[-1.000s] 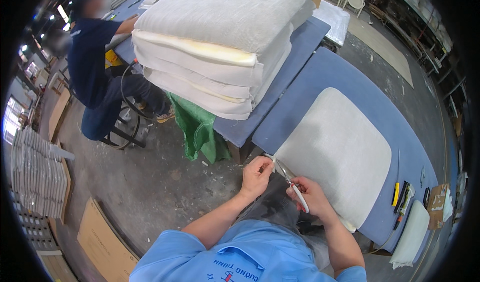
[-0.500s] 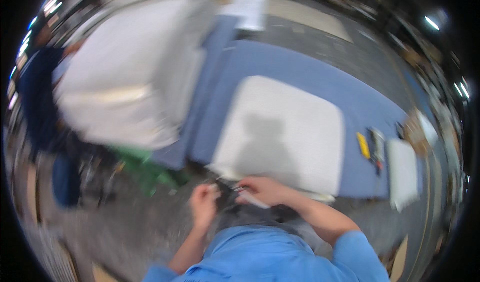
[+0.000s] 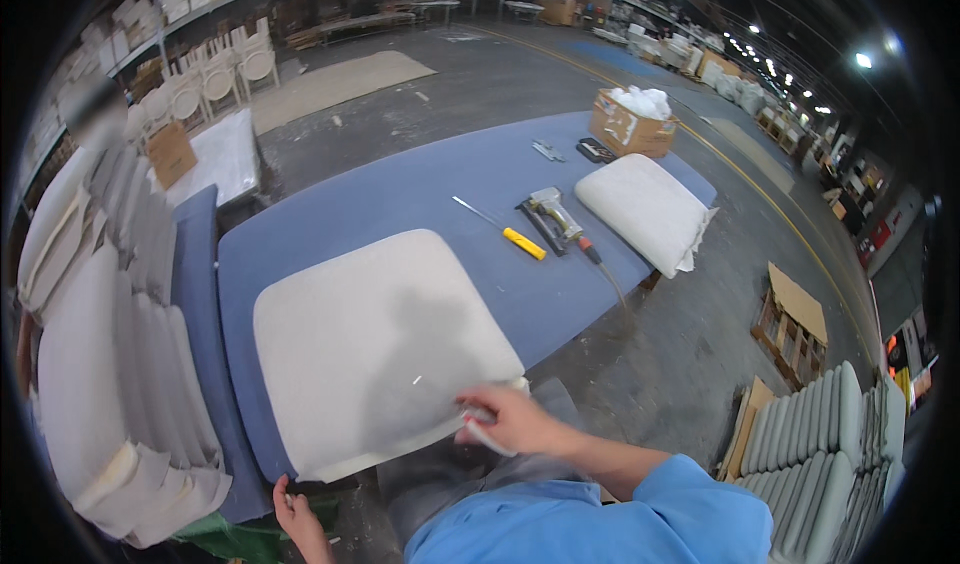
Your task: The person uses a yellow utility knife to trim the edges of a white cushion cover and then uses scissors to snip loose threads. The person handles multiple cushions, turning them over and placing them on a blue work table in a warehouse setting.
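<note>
A pale padded seat cushion (image 3: pixel 330 324) lies on a blue padded table (image 3: pixel 390 194), my shadow across it. Just over its near right edge, my right hand (image 3: pixel 518 420) is closed round a white strip-like thing (image 3: pixel 490 436) with a small red part; its kind is not clear. My left hand (image 3: pixel 296 520) is lower left, by the cushion's near left corner and the table edge, fingers loosely apart and nothing visible in them. A small white scrap (image 3: pixel 417 380) rests on the cushion. Beyond it lie a yellow-handled screwdriver (image 3: pixel 523 243) and a staple gun (image 3: pixel 556 214) with a hose.
Stacked pale cushions (image 3: pixel 90 354) crowd the left side. A second white cushion (image 3: pixel 645 209) and a cardboard box (image 3: pixel 630 132) with white stuffing sit at the table's right end. Grey cushions (image 3: pixel 805 454) stand in stacks at lower right, near a wooden pallet (image 3: pixel 790 329).
The view has swung to the right and steadied. My hands, close together before, are now wide apart, the left one down by the table edge. The right hand still holds the white strip-like thing.
</note>
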`<state>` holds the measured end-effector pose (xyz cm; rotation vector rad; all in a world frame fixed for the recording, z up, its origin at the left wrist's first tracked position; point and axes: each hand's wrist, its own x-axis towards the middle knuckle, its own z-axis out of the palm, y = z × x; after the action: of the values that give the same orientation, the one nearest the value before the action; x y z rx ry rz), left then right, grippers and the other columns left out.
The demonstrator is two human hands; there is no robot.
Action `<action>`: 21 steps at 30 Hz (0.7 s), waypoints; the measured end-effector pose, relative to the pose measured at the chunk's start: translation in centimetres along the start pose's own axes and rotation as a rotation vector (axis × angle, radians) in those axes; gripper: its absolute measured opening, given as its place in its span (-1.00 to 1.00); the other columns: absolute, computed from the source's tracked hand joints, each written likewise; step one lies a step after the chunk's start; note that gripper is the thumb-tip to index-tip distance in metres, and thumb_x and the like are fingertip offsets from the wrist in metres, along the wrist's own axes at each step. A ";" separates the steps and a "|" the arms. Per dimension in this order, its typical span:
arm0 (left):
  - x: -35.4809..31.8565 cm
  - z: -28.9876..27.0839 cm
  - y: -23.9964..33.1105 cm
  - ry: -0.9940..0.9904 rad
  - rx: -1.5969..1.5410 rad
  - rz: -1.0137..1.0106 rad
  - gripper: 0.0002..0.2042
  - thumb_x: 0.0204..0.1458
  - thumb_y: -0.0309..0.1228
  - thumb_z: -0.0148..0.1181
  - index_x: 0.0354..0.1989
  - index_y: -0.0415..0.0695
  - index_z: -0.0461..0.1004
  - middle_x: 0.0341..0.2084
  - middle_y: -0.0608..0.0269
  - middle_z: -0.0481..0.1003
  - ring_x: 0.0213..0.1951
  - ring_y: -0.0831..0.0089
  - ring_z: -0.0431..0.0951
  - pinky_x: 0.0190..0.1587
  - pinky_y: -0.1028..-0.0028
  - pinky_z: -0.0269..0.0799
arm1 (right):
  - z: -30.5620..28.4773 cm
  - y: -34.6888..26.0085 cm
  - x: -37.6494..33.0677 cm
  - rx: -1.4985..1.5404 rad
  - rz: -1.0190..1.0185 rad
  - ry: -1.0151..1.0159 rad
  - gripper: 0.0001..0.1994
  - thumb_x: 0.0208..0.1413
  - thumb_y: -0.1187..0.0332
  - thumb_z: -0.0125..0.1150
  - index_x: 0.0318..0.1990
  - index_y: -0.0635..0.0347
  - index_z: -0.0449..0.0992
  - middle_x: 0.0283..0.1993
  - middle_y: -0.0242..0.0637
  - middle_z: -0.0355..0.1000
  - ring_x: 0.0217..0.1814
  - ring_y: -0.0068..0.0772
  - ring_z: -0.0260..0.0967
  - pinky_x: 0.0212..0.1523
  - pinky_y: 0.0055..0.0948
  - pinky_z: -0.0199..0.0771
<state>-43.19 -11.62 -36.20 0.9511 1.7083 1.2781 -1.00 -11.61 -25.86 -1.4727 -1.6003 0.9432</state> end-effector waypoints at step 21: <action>-0.2 5.4 7.6 -0.398 0.110 -0.019 -0.78 0.04 -0.40 0.42 -0.19 -0.25 0.70 -0.26 0.20 0.52 -0.19 0.41 0.52 -0.10 0.41 0.42 | -12.1 8.6 10.9 0.236 0.243 0.407 -0.59 0.10 0.39 0.53 0.05 0.08 0.46 -0.34 -0.46 0.45 -0.38 -0.61 0.38 -0.40 -0.54 0.35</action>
<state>-37.38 -8.09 -29.74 1.1626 1.4793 0.9147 13.04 0.16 -27.67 -1.5902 -1.0012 0.8622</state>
